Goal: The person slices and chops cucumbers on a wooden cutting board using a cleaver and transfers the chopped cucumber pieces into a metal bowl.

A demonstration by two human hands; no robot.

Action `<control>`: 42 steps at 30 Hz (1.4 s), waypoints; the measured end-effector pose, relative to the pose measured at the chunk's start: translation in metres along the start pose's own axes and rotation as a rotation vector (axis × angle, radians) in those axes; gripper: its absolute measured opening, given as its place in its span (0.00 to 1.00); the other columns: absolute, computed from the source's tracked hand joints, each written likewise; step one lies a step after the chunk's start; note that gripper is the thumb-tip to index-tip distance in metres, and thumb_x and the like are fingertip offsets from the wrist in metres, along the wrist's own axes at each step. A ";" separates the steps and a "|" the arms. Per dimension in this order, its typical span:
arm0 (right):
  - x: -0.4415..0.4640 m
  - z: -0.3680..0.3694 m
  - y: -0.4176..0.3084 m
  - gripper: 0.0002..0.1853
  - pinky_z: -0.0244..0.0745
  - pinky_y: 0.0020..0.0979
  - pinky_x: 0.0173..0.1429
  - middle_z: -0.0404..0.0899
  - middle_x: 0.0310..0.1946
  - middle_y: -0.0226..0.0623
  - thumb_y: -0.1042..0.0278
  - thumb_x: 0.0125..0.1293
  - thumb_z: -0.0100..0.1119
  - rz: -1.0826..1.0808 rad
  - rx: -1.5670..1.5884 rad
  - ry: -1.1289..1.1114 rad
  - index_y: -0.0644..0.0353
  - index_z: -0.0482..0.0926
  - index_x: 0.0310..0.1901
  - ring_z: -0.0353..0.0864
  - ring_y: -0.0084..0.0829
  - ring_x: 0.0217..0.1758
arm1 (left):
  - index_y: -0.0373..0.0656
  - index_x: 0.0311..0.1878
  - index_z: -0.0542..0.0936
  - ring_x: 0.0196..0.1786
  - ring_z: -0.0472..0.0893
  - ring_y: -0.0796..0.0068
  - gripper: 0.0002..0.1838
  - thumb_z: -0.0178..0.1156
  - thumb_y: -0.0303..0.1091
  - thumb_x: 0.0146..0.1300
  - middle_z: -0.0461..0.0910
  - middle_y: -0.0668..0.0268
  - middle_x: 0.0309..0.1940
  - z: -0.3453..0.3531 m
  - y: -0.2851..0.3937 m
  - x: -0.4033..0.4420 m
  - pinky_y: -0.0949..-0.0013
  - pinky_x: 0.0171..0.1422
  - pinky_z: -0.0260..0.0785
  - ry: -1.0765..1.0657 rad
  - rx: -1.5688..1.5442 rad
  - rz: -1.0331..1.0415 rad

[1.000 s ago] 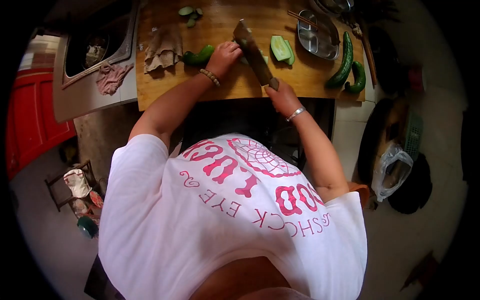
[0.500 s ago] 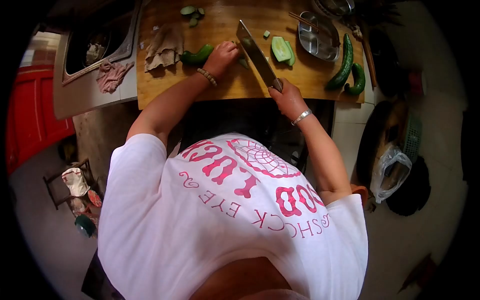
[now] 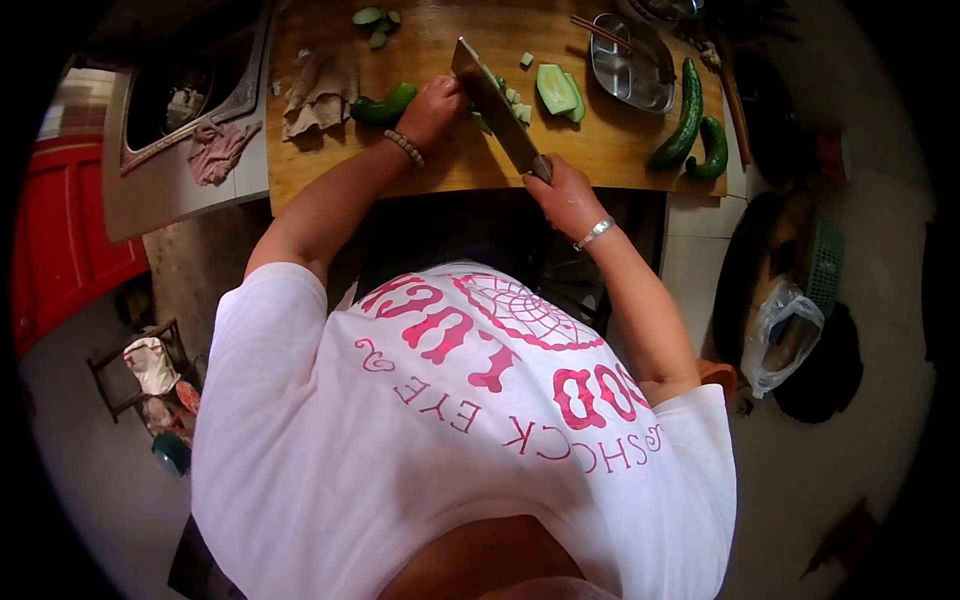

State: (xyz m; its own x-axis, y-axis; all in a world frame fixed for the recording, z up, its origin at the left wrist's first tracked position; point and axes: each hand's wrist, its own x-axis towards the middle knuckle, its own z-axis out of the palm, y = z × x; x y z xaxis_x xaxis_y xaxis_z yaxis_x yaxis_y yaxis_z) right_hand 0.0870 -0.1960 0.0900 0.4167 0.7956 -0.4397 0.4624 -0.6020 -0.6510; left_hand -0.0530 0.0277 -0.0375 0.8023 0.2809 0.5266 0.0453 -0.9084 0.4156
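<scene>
- Just right of the cleaver, I see cucumber cubes lying on the wooden board.
- At its handle, the right hand is wrapped firmly round.
- Left of the blade, the left hand is curled; I can't tell whether it grips anything.
- I'd fear nicked fingers, so near the cleaver, should it slip leftward.
- Against half a second ago, more cubes show right of the blade.

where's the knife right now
In the head view, the knife is at upper centre, in the right hand and slanting over the board, between the left hand and some cut pieces.
</scene>
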 end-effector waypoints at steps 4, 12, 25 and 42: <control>0.009 0.010 0.000 0.17 0.75 0.48 0.47 0.80 0.33 0.59 0.60 0.63 0.60 -0.081 -0.136 0.028 0.67 0.75 0.44 0.80 0.59 0.41 | 0.39 0.43 0.75 0.53 0.74 0.51 0.11 0.57 0.23 0.55 0.75 0.55 0.47 0.001 -0.009 -0.007 0.55 0.58 0.68 -0.014 -0.031 0.021; 0.017 -0.008 -0.003 0.18 0.75 0.47 0.44 0.79 0.32 0.59 0.58 0.62 0.62 0.278 0.207 -0.160 0.66 0.74 0.43 0.79 0.59 0.40 | 0.40 0.45 0.77 0.57 0.73 0.55 0.12 0.53 0.23 0.57 0.75 0.58 0.48 -0.007 -0.004 -0.005 0.60 0.60 0.71 -0.046 0.032 -0.100; 0.019 -0.010 0.002 0.17 0.74 0.46 0.42 0.79 0.30 0.56 0.59 0.61 0.61 0.100 0.097 -0.103 0.67 0.74 0.40 0.80 0.57 0.37 | 0.44 0.38 0.75 0.52 0.74 0.56 0.08 0.56 0.24 0.55 0.76 0.62 0.44 0.002 -0.005 0.005 0.61 0.55 0.71 0.054 0.028 -0.113; 0.014 -0.010 0.013 0.16 0.75 0.39 0.29 0.79 0.24 0.47 0.58 0.62 0.60 -0.051 -0.023 -0.012 0.65 0.75 0.40 0.80 0.41 0.21 | 0.43 0.37 0.74 0.51 0.75 0.54 0.06 0.56 0.23 0.55 0.77 0.60 0.41 0.005 -0.009 0.004 0.59 0.54 0.71 0.055 -0.075 -0.129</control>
State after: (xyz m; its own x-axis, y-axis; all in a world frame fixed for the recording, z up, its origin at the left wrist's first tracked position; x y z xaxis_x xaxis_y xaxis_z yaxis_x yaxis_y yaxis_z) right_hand 0.1070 -0.1936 0.0813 0.3826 0.8261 -0.4138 0.5007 -0.5618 -0.6585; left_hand -0.0476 0.0353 -0.0424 0.7589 0.4122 0.5042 0.0994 -0.8385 0.5357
